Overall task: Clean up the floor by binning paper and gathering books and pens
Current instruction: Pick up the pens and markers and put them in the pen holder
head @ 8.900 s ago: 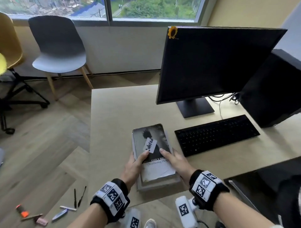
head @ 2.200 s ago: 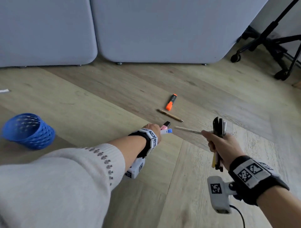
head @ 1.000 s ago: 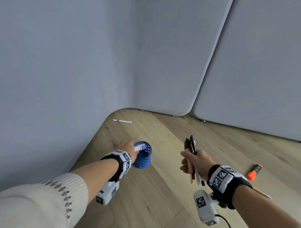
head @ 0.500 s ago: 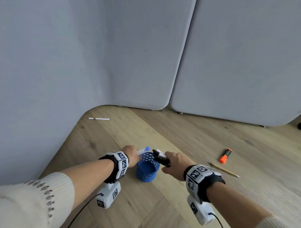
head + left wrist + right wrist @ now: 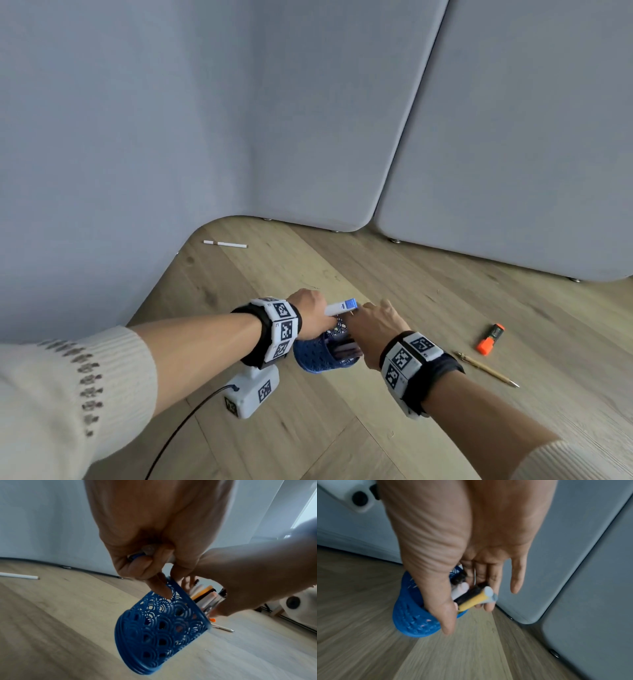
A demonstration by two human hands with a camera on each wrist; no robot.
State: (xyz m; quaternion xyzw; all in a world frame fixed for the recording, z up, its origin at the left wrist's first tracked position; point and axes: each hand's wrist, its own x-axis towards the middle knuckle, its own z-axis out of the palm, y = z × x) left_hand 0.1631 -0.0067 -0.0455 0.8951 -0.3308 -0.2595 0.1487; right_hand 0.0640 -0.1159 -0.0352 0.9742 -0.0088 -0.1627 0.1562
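Note:
A blue openwork pen cup (image 5: 313, 358) is tilted just above the wooden floor. My left hand (image 5: 315, 313) pinches its rim (image 5: 169, 586) with thumb and a finger. The same hand's curled fingers keep a white pen with a blue cap (image 5: 342, 306). My right hand (image 5: 375, 323) is at the cup's mouth with a bundle of pens (image 5: 475, 597) between thumb and fingers. The bundle's front ends are inside the cup (image 5: 412, 615); its tails, one yellow, stick out (image 5: 205, 596). How far in the pens reach is hidden.
On the floor lie a white pen (image 5: 224, 244) near the curved grey panel, an orange highlighter (image 5: 491, 342) and a pencil (image 5: 486, 368) to my right. Grey padded panels (image 5: 513, 137) close off the back. A black cable (image 5: 191, 418) trails below my left wrist.
My right hand has brought the pen bundle down into the cup's mouth. My left hand has tipped the cup toward it and still has the blue-capped pen.

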